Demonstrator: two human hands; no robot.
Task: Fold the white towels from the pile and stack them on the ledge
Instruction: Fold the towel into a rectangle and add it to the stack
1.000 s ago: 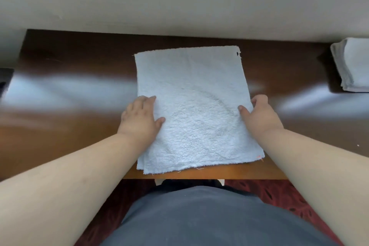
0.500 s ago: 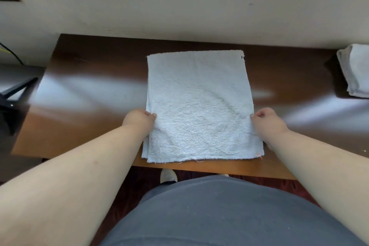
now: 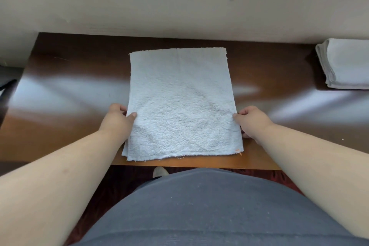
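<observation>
The left hand [image 3: 117, 119] pinches the left edge of the white towel [image 3: 182, 104] — thumb on top, fingers curled under. The right hand [image 3: 250, 121] grips the right edge the same way, it seems, though its fingertips are mostly hidden. The towel lies flat in doubled layers on the dark wooden ledge [image 3: 69, 90], its near edge close to the ledge's front rim, a small orange tag at the right corner. A stack of folded towels [image 3: 345, 66] sits well apart, far right, against the wall [image 3: 159, 2].
</observation>
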